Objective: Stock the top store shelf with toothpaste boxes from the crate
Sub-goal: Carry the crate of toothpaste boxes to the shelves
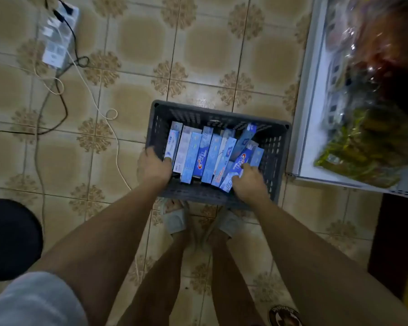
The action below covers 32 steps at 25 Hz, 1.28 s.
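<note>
A dark grey plastic crate (276, 142) stands on the tiled floor in front of my feet. Several blue and white toothpaste boxes (193, 154) stand side by side inside it. My left hand (154, 167) reaches into the crate's left side, fingers curled around the leftmost box (171, 143). My right hand (249, 184) is at the crate's right side, its fingers curled around a tilted blue box (236, 169). The fingertips of both hands are partly hidden behind the boxes.
A white store shelf (316, 95) with bagged goods rises at the right, close to the crate. A power strip (57, 36) and loose cables (57, 100) lie on the floor at upper left. A dark round stool (10, 238) sits at the lower left.
</note>
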Each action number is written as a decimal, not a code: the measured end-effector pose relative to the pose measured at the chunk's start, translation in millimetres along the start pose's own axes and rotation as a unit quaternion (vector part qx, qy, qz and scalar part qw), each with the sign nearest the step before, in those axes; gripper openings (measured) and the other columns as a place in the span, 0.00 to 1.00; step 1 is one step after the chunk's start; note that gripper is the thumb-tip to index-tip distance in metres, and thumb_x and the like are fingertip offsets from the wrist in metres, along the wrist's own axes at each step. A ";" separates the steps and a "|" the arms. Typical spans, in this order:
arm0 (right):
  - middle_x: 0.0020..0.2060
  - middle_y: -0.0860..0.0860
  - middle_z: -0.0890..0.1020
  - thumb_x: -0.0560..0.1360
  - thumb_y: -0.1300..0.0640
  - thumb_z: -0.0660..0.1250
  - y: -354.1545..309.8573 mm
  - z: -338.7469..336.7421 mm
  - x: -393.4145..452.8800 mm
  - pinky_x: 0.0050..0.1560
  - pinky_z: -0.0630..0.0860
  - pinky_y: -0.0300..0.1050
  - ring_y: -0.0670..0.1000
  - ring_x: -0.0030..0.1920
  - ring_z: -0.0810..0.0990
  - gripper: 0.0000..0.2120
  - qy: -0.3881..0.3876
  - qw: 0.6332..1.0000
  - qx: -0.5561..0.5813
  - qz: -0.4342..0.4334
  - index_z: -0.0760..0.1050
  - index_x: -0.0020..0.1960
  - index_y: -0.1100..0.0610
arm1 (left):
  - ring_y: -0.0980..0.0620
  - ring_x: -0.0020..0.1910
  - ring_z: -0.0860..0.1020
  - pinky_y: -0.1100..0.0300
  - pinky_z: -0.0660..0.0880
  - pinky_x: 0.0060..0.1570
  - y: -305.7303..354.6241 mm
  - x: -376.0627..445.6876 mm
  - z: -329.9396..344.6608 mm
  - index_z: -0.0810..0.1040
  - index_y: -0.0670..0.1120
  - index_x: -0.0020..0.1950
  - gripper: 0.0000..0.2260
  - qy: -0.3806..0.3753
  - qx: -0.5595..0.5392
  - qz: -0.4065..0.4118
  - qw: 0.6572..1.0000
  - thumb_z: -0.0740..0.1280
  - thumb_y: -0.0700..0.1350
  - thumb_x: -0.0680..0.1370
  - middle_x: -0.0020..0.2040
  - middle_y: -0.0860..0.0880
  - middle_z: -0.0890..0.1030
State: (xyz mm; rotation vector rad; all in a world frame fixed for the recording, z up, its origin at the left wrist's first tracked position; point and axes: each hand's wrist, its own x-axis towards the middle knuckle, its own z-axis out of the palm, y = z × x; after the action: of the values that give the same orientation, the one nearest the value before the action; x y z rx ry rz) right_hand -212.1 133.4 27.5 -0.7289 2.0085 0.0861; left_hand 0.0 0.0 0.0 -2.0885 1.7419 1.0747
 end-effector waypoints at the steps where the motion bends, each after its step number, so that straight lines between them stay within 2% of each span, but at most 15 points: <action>1: 0.70 0.59 0.65 0.80 0.53 0.59 8.6 0.3 17.6 0.63 0.71 0.61 0.62 0.67 0.68 0.25 0.024 0.999 -0.019 0.012 0.60 0.75 0.58 | 0.38 0.66 0.71 0.43 0.70 0.64 -1.8 12.1 7.6 0.66 0.42 0.72 0.28 0.036 -0.008 -0.010 0.999 0.63 0.52 0.74 0.68 0.40 0.71; 3: 0.69 0.59 0.65 0.78 0.56 0.63 26.8 1.0 52.4 0.62 0.71 0.60 0.61 0.67 0.67 0.26 0.122 0.989 -0.068 0.047 0.60 0.74 0.58 | 0.39 0.71 0.66 0.45 0.65 0.69 -2.6 34.3 22.3 0.60 0.42 0.75 0.30 0.102 0.003 -0.039 0.994 0.65 0.49 0.76 0.72 0.40 0.66; 5: 0.70 0.58 0.65 0.76 0.57 0.66 40.6 -2.8 73.3 0.62 0.70 0.60 0.61 0.68 0.66 0.30 0.218 0.967 -0.072 0.109 0.59 0.74 0.60 | 0.41 0.73 0.63 0.48 0.62 0.70 -0.8 50.8 29.6 0.56 0.42 0.78 0.32 0.119 0.004 -0.073 0.990 0.65 0.48 0.77 0.74 0.41 0.64; 7: 0.70 0.59 0.64 0.74 0.57 0.68 51.9 1.1 85.0 0.63 0.69 0.59 0.60 0.68 0.66 0.33 0.272 0.950 -0.028 0.153 0.56 0.74 0.61 | 0.40 0.69 0.69 0.47 0.66 0.67 -1.6 67.3 36.3 0.60 0.44 0.76 0.31 0.114 -0.024 -0.091 0.989 0.66 0.49 0.76 0.71 0.42 0.69; 9: 0.70 0.60 0.65 0.74 0.59 0.68 62.1 0.9 94.3 0.63 0.69 0.57 0.60 0.67 0.68 0.35 0.287 0.939 0.066 0.180 0.55 0.75 0.62 | 0.40 0.62 0.75 0.46 0.72 0.62 -5.8 83.9 40.4 0.66 0.45 0.70 0.26 0.107 -0.072 -0.108 0.986 0.65 0.50 0.73 0.64 0.43 0.76; 12: 0.59 0.57 0.74 0.77 0.58 0.66 81.5 -1.3 105.2 0.57 0.72 0.49 0.57 0.58 0.75 0.25 0.251 0.902 0.269 0.226 0.63 0.71 0.64 | 0.42 0.55 0.79 0.49 0.75 0.56 -12.8 98.7 38.1 0.72 0.46 0.61 0.17 0.107 -0.109 -0.103 0.983 0.65 0.49 0.74 0.57 0.44 0.80; 15: 0.52 0.56 0.81 0.77 0.53 0.66 103.8 -6.2 117.4 0.56 0.78 0.54 0.59 0.51 0.80 0.19 0.203 0.873 0.376 0.235 0.73 0.64 0.62 | 0.43 0.51 0.80 0.50 0.77 0.55 -19.6 108.8 34.2 0.77 0.48 0.55 0.12 0.117 -0.120 -0.079 0.983 0.66 0.50 0.73 0.52 0.46 0.82; 17: 0.47 0.56 0.82 0.78 0.51 0.65 108.9 -9.8 126.3 0.50 0.79 0.52 0.56 0.44 0.80 0.17 0.166 0.853 0.431 0.244 0.75 0.60 0.61 | 0.44 0.48 0.81 0.48 0.78 0.54 -22.6 114.6 34.1 0.78 0.50 0.55 0.13 0.088 -0.155 -0.094 0.980 0.67 0.53 0.73 0.48 0.48 0.82; 20: 0.51 0.56 0.77 0.79 0.49 0.65 110.6 -11.1 132.5 0.52 0.77 0.52 0.56 0.48 0.77 0.21 0.153 0.844 0.447 0.252 0.71 0.64 0.63 | 0.42 0.47 0.81 0.46 0.79 0.54 -22.1 123.1 28.1 0.79 0.47 0.56 0.16 0.043 -0.174 -0.121 0.976 0.67 0.56 0.75 0.47 0.45 0.82; 23: 0.51 0.56 0.75 0.79 0.50 0.65 109.3 -12.9 126.4 0.48 0.73 0.50 0.56 0.49 0.75 0.24 0.142 0.849 0.442 0.252 0.69 0.68 0.65 | 0.41 0.46 0.80 0.48 0.78 0.53 -24.3 122.2 18.2 0.79 0.43 0.53 0.18 0.028 -0.197 -0.129 0.972 0.65 0.57 0.76 0.48 0.41 0.82; 27: 0.50 0.58 0.77 0.80 0.55 0.63 90.2 -34.5 97.5 0.36 0.73 0.45 0.54 0.41 0.76 0.20 0.132 0.864 0.421 0.243 0.70 0.67 0.65 | 0.44 0.40 0.77 0.52 0.76 0.45 -18.6 102.0 -15.4 0.77 0.44 0.45 0.15 0.012 -0.217 -0.125 0.968 0.65 0.56 0.76 0.43 0.42 0.79; 30: 0.46 0.58 0.78 0.79 0.56 0.62 65.6 -65.5 55.3 0.31 0.71 0.44 0.52 0.36 0.75 0.12 0.123 0.869 0.416 0.237 0.71 0.59 0.61 | 0.43 0.39 0.77 0.51 0.76 0.44 -4.2 72.0 -63.9 0.78 0.42 0.49 0.20 0.005 -0.223 -0.119 0.967 0.65 0.59 0.73 0.42 0.42 0.79; 32: 0.40 0.56 0.77 0.80 0.56 0.62 48.2 -92.6 18.6 0.29 0.70 0.44 0.52 0.33 0.74 0.08 0.119 0.876 0.412 0.220 0.70 0.55 0.61 | 0.45 0.35 0.75 0.54 0.74 0.39 9.0 45.8 -103.1 0.77 0.42 0.48 0.18 -0.001 -0.229 -0.115 0.967 0.64 0.58 0.75 0.38 0.44 0.77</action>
State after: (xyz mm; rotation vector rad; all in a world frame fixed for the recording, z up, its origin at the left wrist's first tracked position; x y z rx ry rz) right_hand -315.5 132.3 50.9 0.2809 2.1352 -0.5919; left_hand 33.4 -97.9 46.1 -2.4713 1.2923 1.5133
